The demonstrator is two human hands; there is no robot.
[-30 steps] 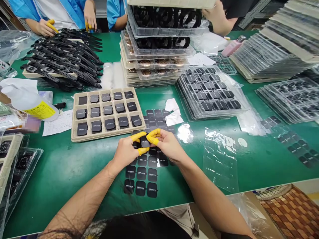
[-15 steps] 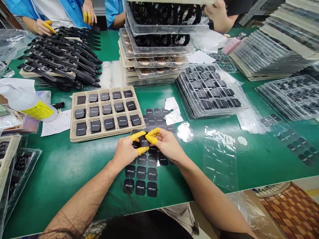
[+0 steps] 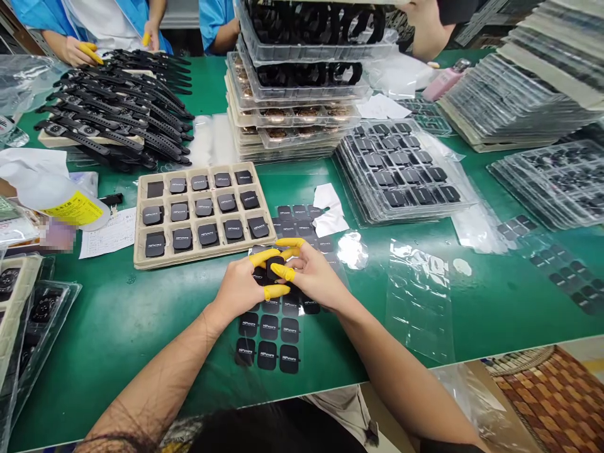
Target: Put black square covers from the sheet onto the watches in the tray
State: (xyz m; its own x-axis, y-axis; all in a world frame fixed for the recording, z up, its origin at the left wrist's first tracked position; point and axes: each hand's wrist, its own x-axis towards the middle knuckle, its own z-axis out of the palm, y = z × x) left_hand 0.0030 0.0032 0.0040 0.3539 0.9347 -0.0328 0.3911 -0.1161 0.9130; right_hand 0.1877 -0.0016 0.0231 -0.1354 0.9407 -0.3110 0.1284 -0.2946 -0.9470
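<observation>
Between my two hands is a small black square watch body (image 3: 274, 268), tilted and partly covered by fingers. My left hand (image 3: 242, 281), in yellow finger cots, grips it from the left with thumb and forefinger. From the right, my right hand (image 3: 309, 274) closes its yellow-tipped thumb and fingers on it. Under both hands lies a clear sheet of black square films (image 3: 268, 327) with white lettering. A beige tray (image 3: 205, 255) just beyond my left hand holds rows of black square watch bodies (image 3: 207, 234) with the same lettering.
Stacked clear trays (image 3: 401, 211) stand at the right, and a tall tray stack (image 3: 292, 148) is at the back. Black watches (image 3: 117, 113) are piled back left, near a co-worker's hands (image 3: 78, 50). A white bottle (image 3: 66, 201) lies left; a clear film sheet (image 3: 418, 302) lies right.
The watch body has been turned between my fingers, so its white lettering no longer shows. My right thumb has come across its front, and my left thumb reaches further right beneath it.
</observation>
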